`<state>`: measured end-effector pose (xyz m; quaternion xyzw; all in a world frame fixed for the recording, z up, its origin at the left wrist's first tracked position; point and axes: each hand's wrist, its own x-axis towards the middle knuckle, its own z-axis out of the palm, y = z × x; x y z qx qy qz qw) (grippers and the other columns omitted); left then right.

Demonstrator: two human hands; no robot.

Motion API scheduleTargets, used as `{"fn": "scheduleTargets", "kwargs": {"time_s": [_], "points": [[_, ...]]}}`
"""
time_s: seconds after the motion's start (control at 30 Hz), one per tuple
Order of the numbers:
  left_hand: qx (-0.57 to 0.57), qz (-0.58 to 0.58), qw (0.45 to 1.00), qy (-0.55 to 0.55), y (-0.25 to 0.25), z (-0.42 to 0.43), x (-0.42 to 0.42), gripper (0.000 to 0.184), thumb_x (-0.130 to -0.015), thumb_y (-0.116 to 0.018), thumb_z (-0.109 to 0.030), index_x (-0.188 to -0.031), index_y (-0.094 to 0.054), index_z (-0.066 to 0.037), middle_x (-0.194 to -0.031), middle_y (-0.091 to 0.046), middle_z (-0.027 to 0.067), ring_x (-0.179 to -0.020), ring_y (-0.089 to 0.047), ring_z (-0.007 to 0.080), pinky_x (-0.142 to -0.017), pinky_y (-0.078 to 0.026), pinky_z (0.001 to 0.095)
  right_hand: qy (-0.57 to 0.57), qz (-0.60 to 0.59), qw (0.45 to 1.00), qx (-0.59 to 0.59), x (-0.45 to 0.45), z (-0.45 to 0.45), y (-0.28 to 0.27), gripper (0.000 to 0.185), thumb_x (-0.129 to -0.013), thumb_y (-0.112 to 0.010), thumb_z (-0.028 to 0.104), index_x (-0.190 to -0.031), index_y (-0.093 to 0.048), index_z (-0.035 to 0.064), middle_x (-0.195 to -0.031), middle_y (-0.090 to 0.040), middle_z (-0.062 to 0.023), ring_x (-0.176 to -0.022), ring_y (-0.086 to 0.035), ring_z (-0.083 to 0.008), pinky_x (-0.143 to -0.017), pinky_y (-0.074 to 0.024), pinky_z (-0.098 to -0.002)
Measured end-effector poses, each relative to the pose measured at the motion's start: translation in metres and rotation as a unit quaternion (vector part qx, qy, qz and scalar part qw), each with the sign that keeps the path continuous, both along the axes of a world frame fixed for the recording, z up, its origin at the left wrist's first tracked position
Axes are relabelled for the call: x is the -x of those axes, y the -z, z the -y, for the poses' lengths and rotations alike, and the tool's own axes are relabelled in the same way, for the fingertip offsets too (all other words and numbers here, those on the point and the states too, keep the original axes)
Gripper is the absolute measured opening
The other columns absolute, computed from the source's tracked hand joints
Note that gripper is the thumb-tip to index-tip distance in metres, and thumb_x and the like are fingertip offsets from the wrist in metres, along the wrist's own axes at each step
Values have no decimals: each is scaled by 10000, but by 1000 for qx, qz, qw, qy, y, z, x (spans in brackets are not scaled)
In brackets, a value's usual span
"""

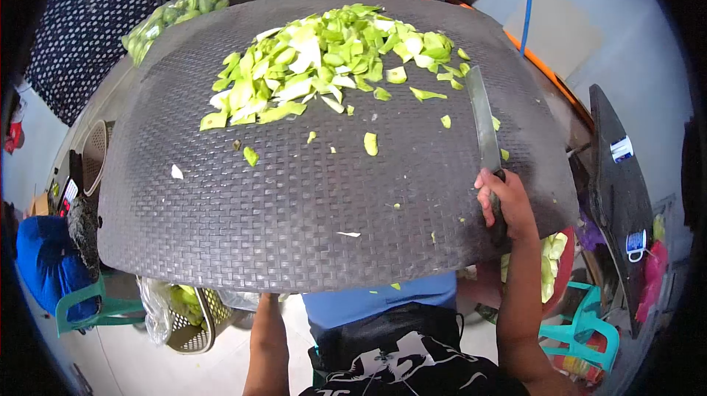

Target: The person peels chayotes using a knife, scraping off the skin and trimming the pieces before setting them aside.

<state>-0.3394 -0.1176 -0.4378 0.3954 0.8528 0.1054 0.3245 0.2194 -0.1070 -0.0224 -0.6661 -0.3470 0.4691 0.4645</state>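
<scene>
A basket (188, 342) and red tub (564, 278) held green vegetables (185, 304), and the right hand (508, 201) gripped a knife (484, 124) lengthwise, tip forward, slightly leftward (the hidden left hand I couldn't read).

RIGHT GRIP (508, 199): holds knife (483, 118) by handle | LEFT GRIP: hidden by tabletop (280, 204) edge | GREEN PIECES (328, 61): lie heaped toward far side

I see a dark, weave-textured table (294, 197) carrying a heap of cut green pieces (324, 57) toward its far edge. Loose green scraps (370, 144) dot the surface nearer me, with a white flake (177, 171) at left and what looks like a pale sliver (348, 234) near the front.
</scene>
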Motion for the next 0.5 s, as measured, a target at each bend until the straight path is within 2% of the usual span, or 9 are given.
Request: {"fn": "scheduleTargets", "kwargs": {"time_s": [0.5], "points": [[82, -11, 996, 44, 12, 25, -3, 368, -871, -708, -325, -1102, -755, -44, -1051, -766, 171, -933, -726, 330, -796, -577, 469, 7, 19, 1000, 4, 5, -1, 0, 343, -1039, -644, 360, -918, -630, 39, -650, -573, -40, -439, -518, -136, -408, -406, -293]]}}
